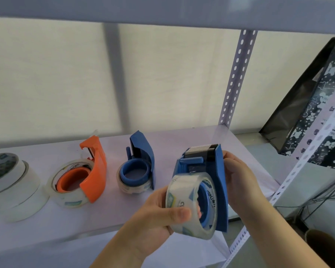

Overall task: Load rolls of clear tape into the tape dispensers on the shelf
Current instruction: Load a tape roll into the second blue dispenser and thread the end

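Above the shelf (182, 136), the left hand (159, 211) clamps a clear roll (184, 190) seated on the hub of a blue dispenser (219, 182), which the right hand (240, 178) grips from behind. An orange dispenser (94, 171), a second blue one (143, 151) and spare rolls (10, 186) sit on the shelf to the left.

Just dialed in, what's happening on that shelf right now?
A person is loading tape dispensers. The right hand holds a blue dispenser above the shelf, while the left hand grips the clear tape roll sitting on its hub. On the shelf, an orange dispenser and a second blue dispenser each already carry a roll. A stack of spare rolls waits at the far left.
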Tool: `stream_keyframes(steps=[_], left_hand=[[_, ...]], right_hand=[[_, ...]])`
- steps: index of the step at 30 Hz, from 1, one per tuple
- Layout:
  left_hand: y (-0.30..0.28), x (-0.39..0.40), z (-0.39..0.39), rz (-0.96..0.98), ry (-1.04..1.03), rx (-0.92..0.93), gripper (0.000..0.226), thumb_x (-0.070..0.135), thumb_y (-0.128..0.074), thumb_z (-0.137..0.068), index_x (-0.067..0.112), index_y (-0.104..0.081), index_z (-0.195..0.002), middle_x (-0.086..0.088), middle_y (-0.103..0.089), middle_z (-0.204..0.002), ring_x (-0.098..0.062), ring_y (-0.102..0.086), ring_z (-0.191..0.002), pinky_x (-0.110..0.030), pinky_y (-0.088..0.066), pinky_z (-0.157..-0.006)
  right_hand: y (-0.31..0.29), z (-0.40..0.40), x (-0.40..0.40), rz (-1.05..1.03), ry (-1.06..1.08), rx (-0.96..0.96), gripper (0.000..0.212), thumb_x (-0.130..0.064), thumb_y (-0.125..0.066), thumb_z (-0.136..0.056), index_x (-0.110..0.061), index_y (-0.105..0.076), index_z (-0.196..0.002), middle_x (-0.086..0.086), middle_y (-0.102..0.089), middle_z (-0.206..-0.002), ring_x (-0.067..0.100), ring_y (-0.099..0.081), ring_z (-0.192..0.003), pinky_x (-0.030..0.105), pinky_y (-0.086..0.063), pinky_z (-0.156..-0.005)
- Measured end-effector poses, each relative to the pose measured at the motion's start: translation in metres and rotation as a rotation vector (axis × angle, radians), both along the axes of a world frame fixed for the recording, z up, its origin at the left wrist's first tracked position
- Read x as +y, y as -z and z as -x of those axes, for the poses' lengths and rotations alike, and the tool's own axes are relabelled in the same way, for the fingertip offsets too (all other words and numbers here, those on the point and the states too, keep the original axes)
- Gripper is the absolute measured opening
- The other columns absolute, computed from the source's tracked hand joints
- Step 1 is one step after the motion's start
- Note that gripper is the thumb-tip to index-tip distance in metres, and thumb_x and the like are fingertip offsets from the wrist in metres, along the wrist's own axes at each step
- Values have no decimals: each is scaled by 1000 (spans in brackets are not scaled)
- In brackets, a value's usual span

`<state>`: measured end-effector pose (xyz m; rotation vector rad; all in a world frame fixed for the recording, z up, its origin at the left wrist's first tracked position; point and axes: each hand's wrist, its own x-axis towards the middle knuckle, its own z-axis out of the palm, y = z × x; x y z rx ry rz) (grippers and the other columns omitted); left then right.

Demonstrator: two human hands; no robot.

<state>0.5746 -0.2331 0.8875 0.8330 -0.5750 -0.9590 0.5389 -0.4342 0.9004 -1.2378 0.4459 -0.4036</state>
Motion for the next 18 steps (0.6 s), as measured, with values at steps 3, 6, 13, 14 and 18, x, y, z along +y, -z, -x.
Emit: stream_keyframes(steps=[3, 6, 13, 14, 18], left_hand=[[4, -6, -3, 31, -38, 80, 50, 16, -93, -52, 4, -71, -95, -9, -68, -79, -19, -66, -74, -26, -55, -66], [7, -14, -6, 52, -46, 139, 50, 14, -93, -52, 3, -72, -96, -10, -68, -79, -19, -67, -75, -26, -56, -67], [10, -35, -9, 35, -97, 216, 51, 16, -90, -58, 3, -72, -104, -12, -73, -94, -21, -71, -90, -33, -58, -77], [10, -37, -9, 5, -133, 213, 49, 14, -88, -61, 1, -71, -105, -12, -74, -94, -21, -72, -90, -31, -58, -76], [15, -42, -14, -271, -410, 40, 49, 22, -76, -73, 2, -64, -116, -9, -74, -108, -20, -69, -104, -32, -53, -92]], right_hand=[[3, 8, 5, -76, -71, -68, 32, -18, -41, -95, -8, -70, -86, 9, -69, -73, 26, -63, -69, 34, -51, -65], [6, 16, 16, -134, -141, -91, 38, -32, -43, -94, -16, -77, -88, 9, -75, -86, 23, -71, -79, 35, -56, -69], [8, 16, 22, -219, -81, -136, 42, -41, -52, -80, -10, -75, -97, 16, -72, -98, 27, -69, -88, 39, -54, -79], [5, 15, 20, -199, -66, -139, 43, -42, -54, -78, -10, -74, -98, 17, -70, -99, 29, -67, -91, 42, -51, -83], [-10, 7, 4, -123, -24, -120, 27, -32, -56, -84, -16, -78, -84, 8, -74, -85, 20, -69, -75, 36, -51, -73]])
